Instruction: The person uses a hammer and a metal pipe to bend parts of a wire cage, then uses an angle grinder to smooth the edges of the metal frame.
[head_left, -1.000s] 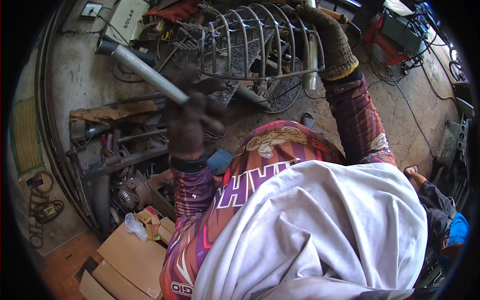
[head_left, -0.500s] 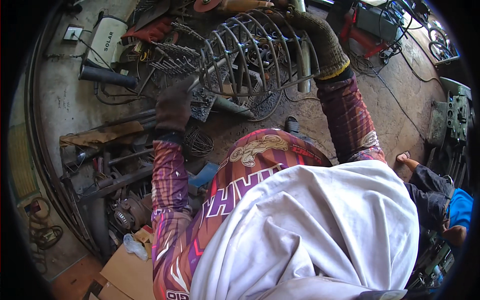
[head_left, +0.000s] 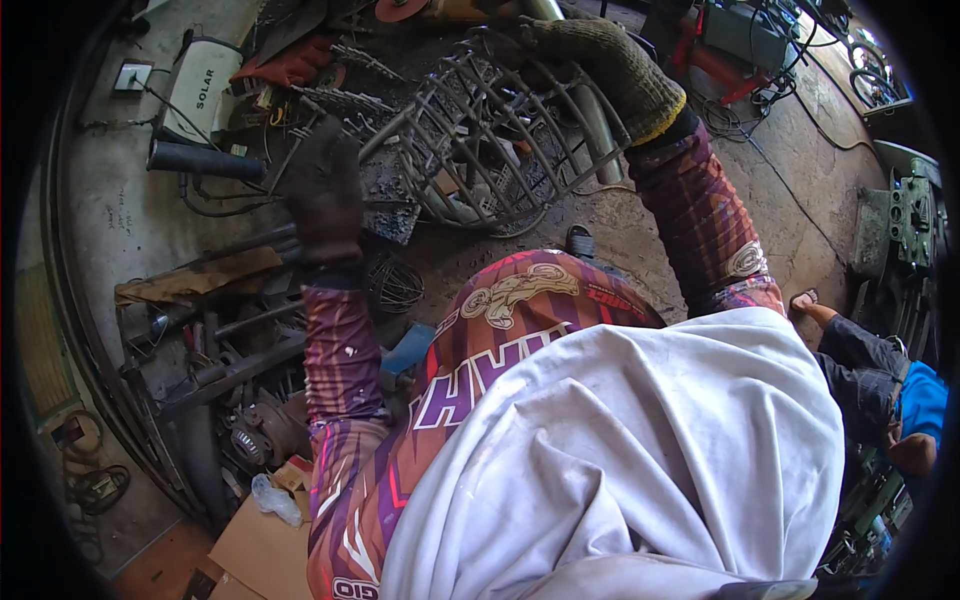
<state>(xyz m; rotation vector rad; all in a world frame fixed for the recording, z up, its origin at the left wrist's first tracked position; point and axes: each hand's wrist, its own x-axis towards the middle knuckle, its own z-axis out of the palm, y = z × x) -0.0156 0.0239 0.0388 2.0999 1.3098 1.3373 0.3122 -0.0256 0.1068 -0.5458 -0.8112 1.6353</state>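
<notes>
A rounded cage of welded metal rods (head_left: 480,150) is held up over the cluttered work area. My right hand (head_left: 605,70), in a grey knit glove with a yellow cuff edge, is closed on the cage's far right part. The wrist hides some of its rods. My left hand (head_left: 325,190), in a dark brown glove, is left of the cage, beside the end of a straight metal bar (head_left: 385,140) that runs toward it. The dark glove hides how its fingers lie, and I cannot tell whether they grip the bar. A shiny steel pipe (head_left: 602,150) stands near my right wrist.
A white box (head_left: 203,90) and a dark cylinder (head_left: 205,160) are at the far left, near red gloves (head_left: 290,65). Scrap bars (head_left: 230,330) lie left. Cables (head_left: 735,125) trail on the floor at right. A person in blue (head_left: 920,405) is at the right edge.
The cage has turned and tipped, its rods now slanting. My left hand has shifted left and farther away. My right hand has moved slightly left, still on the cage.
</notes>
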